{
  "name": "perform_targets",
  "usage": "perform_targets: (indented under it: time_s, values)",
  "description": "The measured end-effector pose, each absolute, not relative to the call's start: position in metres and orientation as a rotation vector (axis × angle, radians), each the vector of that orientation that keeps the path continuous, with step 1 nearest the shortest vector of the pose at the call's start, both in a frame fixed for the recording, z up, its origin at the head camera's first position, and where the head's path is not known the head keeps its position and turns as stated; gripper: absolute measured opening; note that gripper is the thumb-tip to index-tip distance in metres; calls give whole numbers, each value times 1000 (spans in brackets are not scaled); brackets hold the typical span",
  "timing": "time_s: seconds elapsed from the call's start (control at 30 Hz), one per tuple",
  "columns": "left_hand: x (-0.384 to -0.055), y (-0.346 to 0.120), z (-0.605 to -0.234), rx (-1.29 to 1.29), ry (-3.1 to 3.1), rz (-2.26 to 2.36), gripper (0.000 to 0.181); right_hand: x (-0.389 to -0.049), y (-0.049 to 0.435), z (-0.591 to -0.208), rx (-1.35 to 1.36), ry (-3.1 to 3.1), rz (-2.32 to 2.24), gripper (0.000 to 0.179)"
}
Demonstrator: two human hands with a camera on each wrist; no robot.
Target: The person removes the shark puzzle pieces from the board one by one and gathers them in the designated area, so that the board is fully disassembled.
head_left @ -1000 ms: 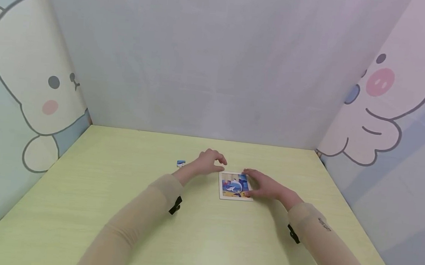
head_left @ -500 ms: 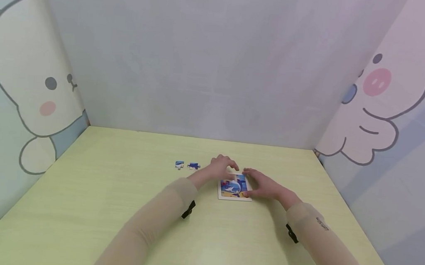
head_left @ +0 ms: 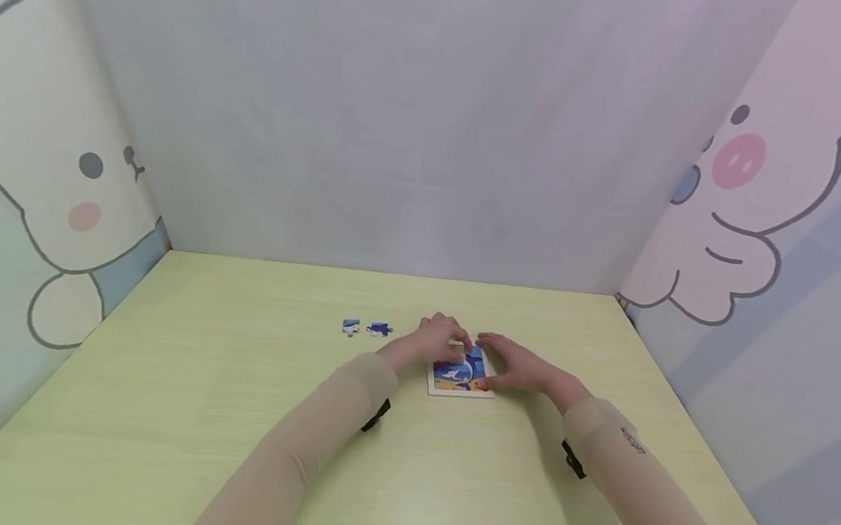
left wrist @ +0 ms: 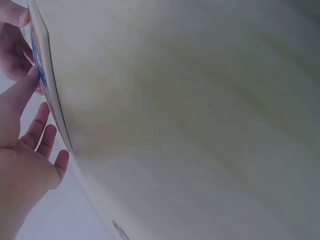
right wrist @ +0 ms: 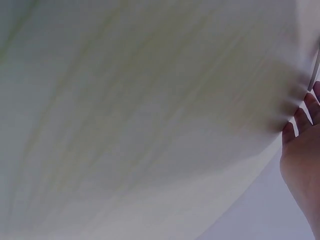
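A small square jigsaw puzzle (head_left: 447,391) with a white frame and a blue dolphin picture lies on the table. My left hand (head_left: 438,340) reaches over its far left part. In the left wrist view that hand's thumb (left wrist: 31,80) touches the picture, while several other fingers extend loosely by the frame's edge. The index fingertip's contact is hidden there. My right hand (head_left: 527,366) holds the puzzle at its right side, thumb on the near right corner and fingers at the far one. In the right wrist view its fingers (right wrist: 302,120) lie beside the frame edge.
Two loose blue and white jigsaw pieces, a left one (head_left: 351,327) and a right one (head_left: 380,329), lie left of the puzzle. The pale yellow-green table (head_left: 233,380) ends at a grey backdrop (head_left: 413,171). Cartoon-printed curtains (head_left: 20,173) stand at both sides.
My left hand has moved right and slightly down over the puzzle, its thumb and index fingertips coming closer together. The second loose piece has come into view behind it. My right hand keeps its hold.
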State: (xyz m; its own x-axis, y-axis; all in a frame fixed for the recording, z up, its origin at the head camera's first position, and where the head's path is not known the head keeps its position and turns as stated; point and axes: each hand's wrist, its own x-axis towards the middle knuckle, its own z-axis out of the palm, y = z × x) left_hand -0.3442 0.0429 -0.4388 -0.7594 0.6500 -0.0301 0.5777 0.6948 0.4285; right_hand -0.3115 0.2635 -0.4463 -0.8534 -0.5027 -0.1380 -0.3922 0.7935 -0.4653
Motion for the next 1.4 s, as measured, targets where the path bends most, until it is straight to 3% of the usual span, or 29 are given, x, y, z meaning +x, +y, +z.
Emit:
perform_targets:
  time_s: [0.13,0.4,1.13,1.4]
  values:
    - [-344,42,-439,986,2718,591,21,-311,263,-445,-690,2727,-618,86]
    - [-344,41,-441,941,2699,640,19,-310,261,-446,-758,2748,-643,62]
    - [-346,42,-441,1031,2720,650,18,-314,260,-448,-679,2772,-623,70]
    - [-349,42,-439,986,2685,820,29,-314,261,-450,-673,2775,-619,71]
